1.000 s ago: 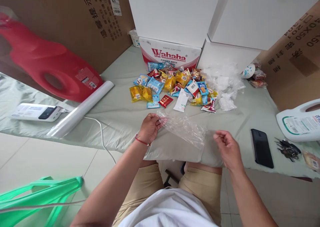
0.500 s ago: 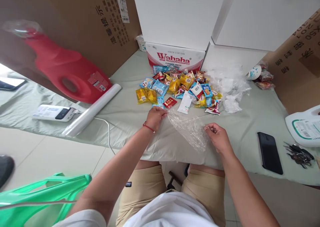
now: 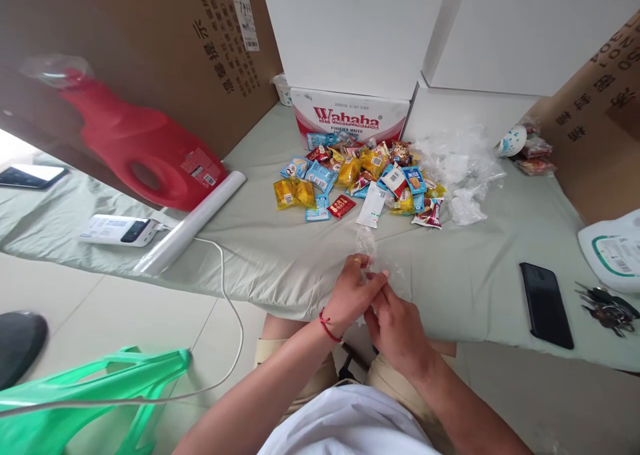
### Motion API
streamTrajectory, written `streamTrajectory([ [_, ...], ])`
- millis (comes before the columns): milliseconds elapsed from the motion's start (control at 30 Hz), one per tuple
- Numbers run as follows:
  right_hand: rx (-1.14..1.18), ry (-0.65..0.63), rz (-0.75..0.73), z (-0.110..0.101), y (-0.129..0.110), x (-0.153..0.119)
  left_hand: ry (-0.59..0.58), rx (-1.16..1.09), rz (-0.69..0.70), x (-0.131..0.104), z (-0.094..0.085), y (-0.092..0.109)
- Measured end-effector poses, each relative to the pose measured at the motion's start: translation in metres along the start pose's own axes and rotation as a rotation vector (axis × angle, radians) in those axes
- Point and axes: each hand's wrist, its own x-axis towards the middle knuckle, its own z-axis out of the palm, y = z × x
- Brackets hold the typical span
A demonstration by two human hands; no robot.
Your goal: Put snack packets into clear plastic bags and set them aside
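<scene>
A clear plastic bag (image 3: 367, 240) is bunched up near the table's front edge. Closed on its left part is my left hand (image 3: 350, 291), a red string bracelet at the wrist. My right hand (image 3: 397, 325) meets it from the right, fingers closed on the same bag, the two hands touching. Just beyond them lies a pile of small wrapped snacks (image 3: 349, 171), with a white packet (image 3: 371, 205) and a red packet (image 3: 341, 206) nearest. More crumpled clear bags (image 3: 463, 168) lie right of the pile.
A red jug (image 3: 150, 148), plastic roll (image 3: 190, 223) and power bank (image 3: 119, 230) with a cable are at left. White boxes (image 3: 360, 28) and a Wahaha box (image 3: 350, 115) stand behind. At right are a black phone (image 3: 546, 305), keys (image 3: 607, 309) and a white jug (image 3: 615, 251).
My hands have come together, the left moving right and nearer, the right moving left. The bag, spread between them before, is now gathered up.
</scene>
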Motion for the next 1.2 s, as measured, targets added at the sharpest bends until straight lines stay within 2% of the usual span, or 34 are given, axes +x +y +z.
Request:
streamTrajectory([
  [100, 0.162, -0.055, -0.016, -0.008, 0.003, -0.003, 0.070, -0.024, -0.027, 0.011, 0.003, -0.008],
  [167, 0.192, 0.092, 0.043, -0.015, 0.011, 0.001, 0.089, -0.047, -0.026, 0.016, 0.002, -0.014],
  [233, 0.086, 0.309, 0.116, -0.018, 0.020, 0.012, 0.081, -0.088, -0.005, 0.018, 0.003, -0.019],
  [267, 0.023, 0.375, 0.131, -0.016, 0.026, 0.019, 0.068, -0.113, 0.008, 0.019, 0.004, -0.021],
  [333, -0.021, 0.380, 0.127, -0.011, 0.036, 0.036, 0.039, -0.157, 0.033, 0.019, 0.006, -0.023],
  [433, 0.089, 0.360, 0.175, -0.001, 0.051, 0.056, 0.072, -0.142, 0.030, 0.022, 0.003, -0.027],
  [567, 0.307, 0.493, 0.399, -0.001, 0.076, 0.060, 0.182, -0.088, -0.010, 0.032, -0.024, -0.031],
  [700, 0.639, 0.480, 0.668, -0.004, 0.102, 0.049, 0.217, -0.134, -0.080, 0.043, -0.063, -0.032],
  [800, 0.665, 0.449, 0.701, -0.004, 0.110, 0.041, 0.226, -0.115, -0.170, 0.050, -0.090, -0.034],
  [867, 0.602, 0.423, 0.687, -0.003, 0.111, 0.037, 0.311, -0.045, -0.173, 0.051, -0.105, -0.035],
  [933, 0.526, 0.410, 0.670, -0.003, 0.110, 0.035, 0.518, 0.102, -0.079, 0.045, -0.115, -0.032],
  [1000, 0.472, 0.400, 0.656, -0.003, 0.109, 0.034, 0.729, 0.283, 0.127, 0.029, -0.117, -0.024],
  [1033, 0.456, 0.391, 0.651, -0.003, 0.107, 0.034, 0.765, 0.360, 0.264, 0.018, -0.114, -0.019],
  [1067, 0.447, 0.381, 0.647, -0.004, 0.106, 0.034, 0.733, 0.422, 0.422, 0.007, -0.109, -0.015],
  [1100, 0.443, 0.372, 0.644, -0.004, 0.104, 0.033, 0.637, 0.474, 0.588, -0.005, -0.101, -0.011],
  [1133, 0.441, 0.367, 0.640, -0.004, 0.103, 0.033, 0.478, 0.528, 0.737, -0.015, -0.091, -0.009],
  [1167, 0.439, 0.365, 0.636, -0.005, 0.101, 0.033, 0.344, 0.604, 0.837, -0.022, -0.080, -0.008],
  [1200, 0.438, 0.368, 0.633, -0.005, 0.100, 0.032, 0.270, 0.691, 0.882, -0.026, -0.069, -0.010],
])
